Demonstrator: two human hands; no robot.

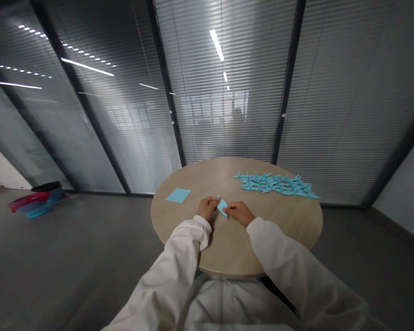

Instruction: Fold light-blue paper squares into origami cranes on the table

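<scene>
Folded blue paper [222, 207], long axis slanted, narrow tip directed away and leftward, is clamped from both sides by the left hand [207, 208] and right hand [238, 212], fingers closed.

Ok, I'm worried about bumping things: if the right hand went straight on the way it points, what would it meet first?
The right hand would meet the blue paper first; its fingertips seem to touch it already. Past that lies the left hand, though depth is hard to judge here.
</scene>
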